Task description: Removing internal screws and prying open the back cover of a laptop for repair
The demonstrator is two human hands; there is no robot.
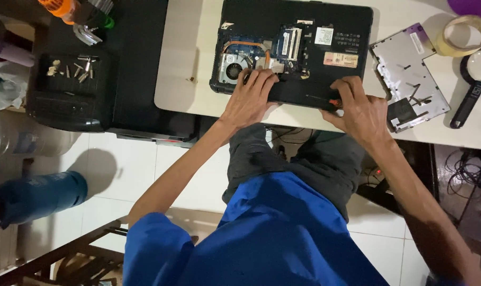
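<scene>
Your right hand [359, 108] pinches a small orange-handled screwdriver [333, 101] against the near edge of the upturned black laptop [304, 32], fingers closed round the handle; the tip itself is hidden under your fingers, so you cannot tell from here whether it sits in a screw. Your left hand [251, 98] holds nothing: its grip is flat and spread, fingertips pressing the laptop's underside just at 6 o'clock of the exposed cooling fan [233, 70] and the copper heat pipe [244, 43].

The laptop lies on the pale counter [190, 53], its near edge right at the counter's edge above your lap. The removed silver bottom cover [404, 69] rests at 3 o'clock of it, with a magnifying glass [476, 79] and a roll of tape [462, 34] beyond. At 9 o'clock, a dark tray [65, 90] holds loose screws [73, 68].

Mind the risks: your left fingertips are near bare circuitry and fan blades, so a slide could bend something. If the screwdriver slips, it may gouge the casing, and a freed screw could roll off the close edge to the tiled floor [145, 164].
</scene>
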